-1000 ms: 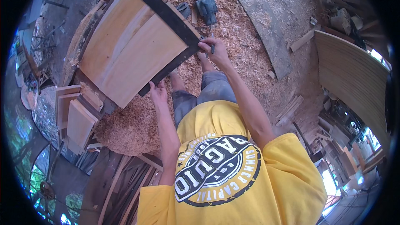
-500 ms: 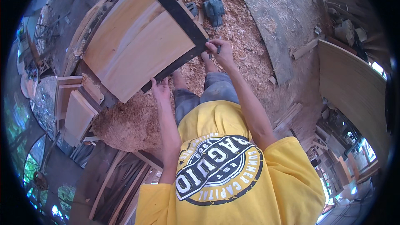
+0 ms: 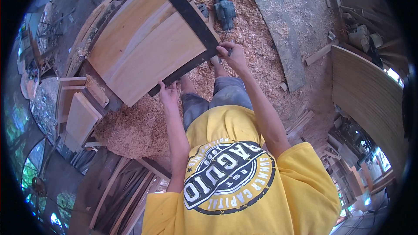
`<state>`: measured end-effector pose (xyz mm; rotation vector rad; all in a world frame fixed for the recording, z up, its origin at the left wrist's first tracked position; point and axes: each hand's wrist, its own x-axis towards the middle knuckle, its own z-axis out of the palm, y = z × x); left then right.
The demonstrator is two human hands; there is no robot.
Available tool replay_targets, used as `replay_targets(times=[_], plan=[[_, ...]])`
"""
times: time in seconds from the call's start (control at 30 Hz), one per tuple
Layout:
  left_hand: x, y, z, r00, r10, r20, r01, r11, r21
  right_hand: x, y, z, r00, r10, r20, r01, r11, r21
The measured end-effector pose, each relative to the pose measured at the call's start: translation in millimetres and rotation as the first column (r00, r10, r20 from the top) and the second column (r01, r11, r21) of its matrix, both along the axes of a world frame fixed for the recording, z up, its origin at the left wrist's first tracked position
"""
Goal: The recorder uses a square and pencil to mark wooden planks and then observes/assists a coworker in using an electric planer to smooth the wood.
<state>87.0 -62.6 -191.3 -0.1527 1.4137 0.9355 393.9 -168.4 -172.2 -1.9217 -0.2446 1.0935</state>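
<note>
A dark L-shaped framing square lies over a pale wooden panel, one arm along the panel's right side and the other across its near edge. My left hand is closed at the left end of the near arm, thumb on top and fingers partly hidden beneath. At the square's corner is my right hand, its fingers bent together and touching the corner. A short dark pencil-like stick shows between those fingers; its tip cannot be made out.
A grey-green power tool rests on wood shavings beyond my right hand. Smaller boards are stacked at the left. A flat grey sheet lies to the right, with a large curved-looking panel farther right. Long strips lie at lower left.
The view has shifted slightly. My right hand has moved a little at the square's corner; my left hand keeps its place on the near arm.
</note>
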Motion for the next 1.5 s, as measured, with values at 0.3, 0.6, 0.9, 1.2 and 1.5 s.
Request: replay_targets(times=[0.3,0.6,0.9,1.2,1.5], plan=[[-5,-1,-8,0.994,0.042,0.097,-0.041,0.999,-0.005,29,-1,39,0.981,-0.07,0.183,0.072,0.997,-0.001],[-5,-1,-11,0.995,0.02,0.093,-0.018,1.0,-0.014,56,50,65,0.89,-0.17,0.422,0.098,0.978,0.187],[-9,-3,-6,0.987,0.007,0.158,-0.015,0.999,0.047,74,145,52,0.948,-0.155,0.279,0.028,0.911,0.411],[-12,-6,-2,0.987,-0.072,0.146,0.069,0.997,0.026,114,283,55,0.919,-0.112,0.379,-0.079,0.888,0.454],[-3,-4,4,0.988,-0.034,0.15,0.032,0.999,0.019,118,306,42,0.779,0.146,0.61,-0.313,0.933,0.177]])
